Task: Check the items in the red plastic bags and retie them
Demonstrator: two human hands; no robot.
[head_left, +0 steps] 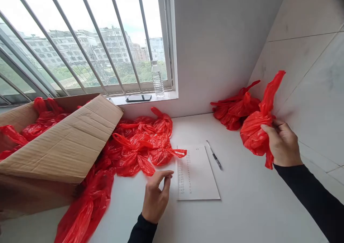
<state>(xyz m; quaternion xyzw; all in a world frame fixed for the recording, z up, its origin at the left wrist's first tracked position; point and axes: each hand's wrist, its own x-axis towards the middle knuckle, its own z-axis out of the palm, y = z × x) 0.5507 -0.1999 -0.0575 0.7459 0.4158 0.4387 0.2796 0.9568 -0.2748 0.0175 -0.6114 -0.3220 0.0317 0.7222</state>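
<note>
My right hand [285, 142] grips a knotted red plastic bag [255, 130] by its side and holds it up at the right, its twisted handle pointing upward. What the bag contains is hidden. My left hand [157, 195] hovers low in the middle, fingers curled and thumb and forefinger tips brought together, with nothing visible in them. Just beside it lies a sheet of paper [200, 176] with columns of handwriting, a pen [214, 155] to its right. Several tied red bags [134, 148] are heaped behind the left hand, and one bag's handle overlaps the paper's corner.
A cardboard box [72, 137] with more red bags inside stands tilted at the left. Another red bag pile [236, 108] rests against the wall at the back right. On the windowsill are a phone [138, 98] and a water bottle [157, 80], before a barred window.
</note>
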